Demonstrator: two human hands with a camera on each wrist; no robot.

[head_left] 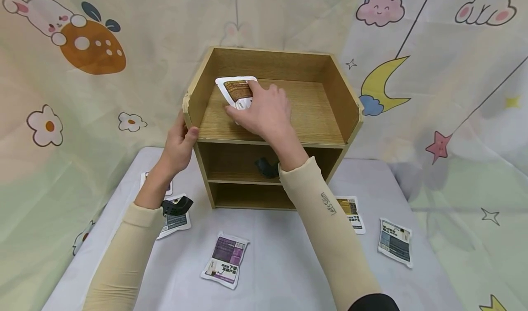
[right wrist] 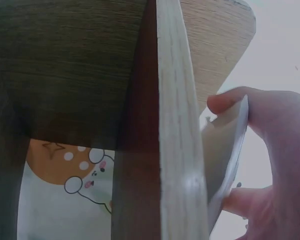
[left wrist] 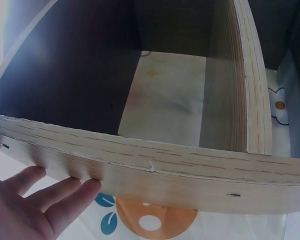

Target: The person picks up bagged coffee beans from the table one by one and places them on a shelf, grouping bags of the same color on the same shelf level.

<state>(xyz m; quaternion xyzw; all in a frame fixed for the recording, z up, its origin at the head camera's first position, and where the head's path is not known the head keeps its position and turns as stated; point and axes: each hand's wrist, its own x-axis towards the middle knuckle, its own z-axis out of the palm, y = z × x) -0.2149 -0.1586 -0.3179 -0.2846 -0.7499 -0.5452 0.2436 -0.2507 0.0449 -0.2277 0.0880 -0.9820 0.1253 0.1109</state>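
Observation:
A small wooden shelf unit point(head_left: 315, 109) with an upper bay and two lower compartments stands on the table. My left hand point(head_left: 178, 146) grips its left side panel, thumb at the front edge; in the left wrist view the fingertips point(left wrist: 92, 187) touch the outer face of the panel point(left wrist: 155, 185). My right hand point(head_left: 270, 111) pinches a flat white packet with a brown printed panel point(head_left: 237, 90) between thumb and fingers, over the upper bay toward its left side. From the right wrist view the packet point(right wrist: 225, 150) appears nearly edge-on, tilted beside a shelf board point(right wrist: 182, 150).
On the white tablecloth point(head_left: 272, 265) lie a purple packet point(head_left: 226, 260) in front, a yellow one point(head_left: 349, 210) partly behind my right sleeve, and a dark grey one point(head_left: 395, 242) at right. Two packets lie at left, including a dark one point(head_left: 177, 221), partly hidden. A printed cloth point(head_left: 165, 36) hangs behind.

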